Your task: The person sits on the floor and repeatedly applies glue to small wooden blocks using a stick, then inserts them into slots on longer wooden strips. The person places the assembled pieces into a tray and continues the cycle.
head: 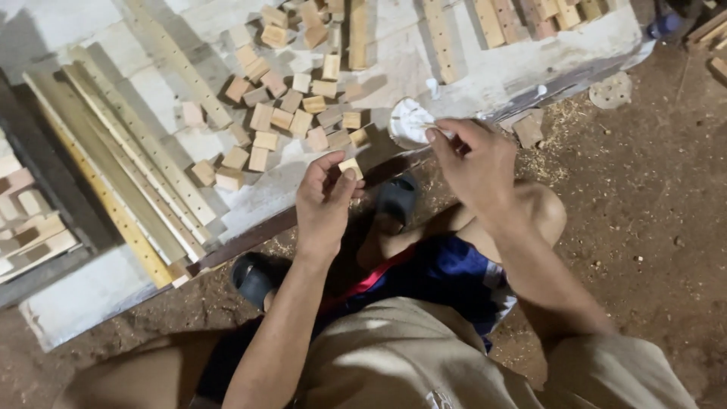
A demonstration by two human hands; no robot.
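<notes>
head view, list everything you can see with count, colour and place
small square wooden block: one, pale tan, pinched in the left hand's fingertips
loose wooden blocks: dozens, tan, scattered mid-board
long drilled wooden strips: several, yellowish, lying side by side at left
white-stained work board: one, on the ground
small round white dish: one, at the board's near edge
thin stick: one, over the dish, held by the right hand
dirt floor: brown, with sawdust
black sandals: two, under the board's edge
hands: left, right

Left hand (324, 203) pinching, right hand (473, 163) curled.
</notes>
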